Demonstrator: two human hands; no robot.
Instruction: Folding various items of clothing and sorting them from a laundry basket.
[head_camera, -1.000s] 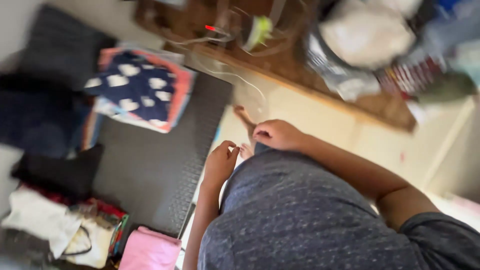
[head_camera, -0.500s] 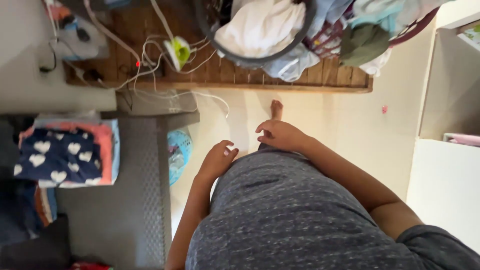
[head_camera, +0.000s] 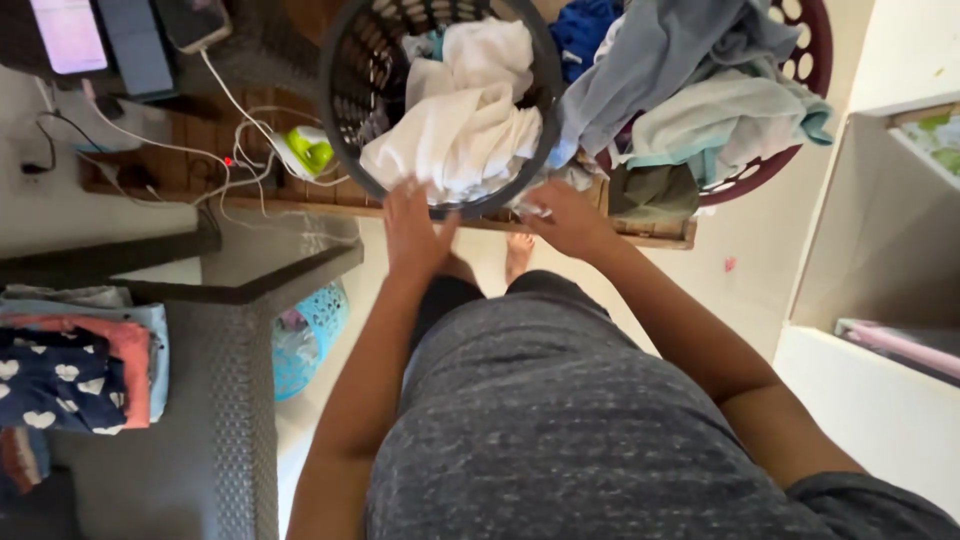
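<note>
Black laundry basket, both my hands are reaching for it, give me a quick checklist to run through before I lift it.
1. Left hand on the near rim of the black laundry basket: ok.
2. Right hand gripping the rim: cannot tell, it sits at the edge among hanging cloth.
3. White clothes inside the basket: not ok, piled above the rim.
4. Grey garment from the maroon basket draped against the black one: not ok.
5. White cables beside the basket, clear of it: cannot tell.
</note>
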